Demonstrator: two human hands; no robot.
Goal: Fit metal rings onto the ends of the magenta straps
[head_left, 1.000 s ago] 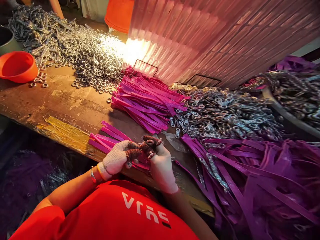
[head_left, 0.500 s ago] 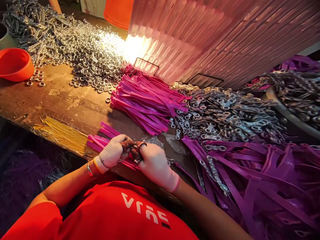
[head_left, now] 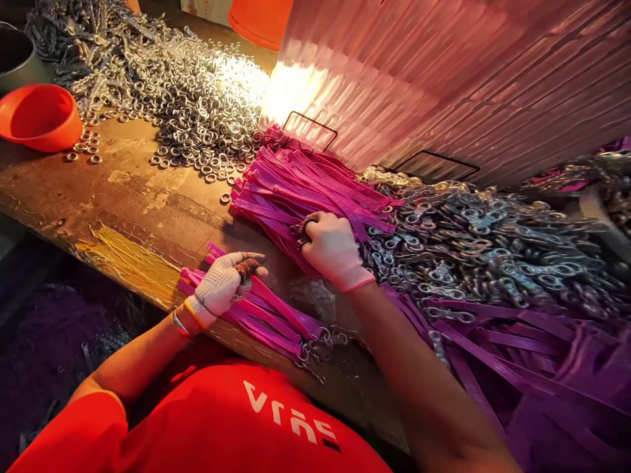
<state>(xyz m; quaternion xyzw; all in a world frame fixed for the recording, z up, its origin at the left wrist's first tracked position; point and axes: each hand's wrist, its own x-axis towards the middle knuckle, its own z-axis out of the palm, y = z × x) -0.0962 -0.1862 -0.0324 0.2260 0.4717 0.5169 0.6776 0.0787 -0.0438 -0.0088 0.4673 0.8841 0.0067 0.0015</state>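
My left hand (head_left: 224,282), in a dotted white glove with dark worn fingertips, rests over a small bundle of pink straps (head_left: 276,309). Its fingers point right, some stretched out, and I see nothing held in them. Metal links (head_left: 320,341) hang at the right ends of these straps. My right hand (head_left: 329,249), gloved too, is over the front of a larger pile of pink straps (head_left: 296,187). Its fingers are curled at the straps; what they hold, if anything, is hidden.
Metal rings (head_left: 197,125) are heaped at the back left beside an orange bowl (head_left: 73,125). Metal links (head_left: 483,243) and purple straps (head_left: 557,368) cover the right side. A corrugated sheet (head_left: 394,79) stands behind; yellow residue (head_left: 131,263) marks the table's front edge.
My hands, together before over the small bundle, are now apart. The right has moved up and right to the larger strap pile; the left stays over the bundle. The view has shifted slightly.
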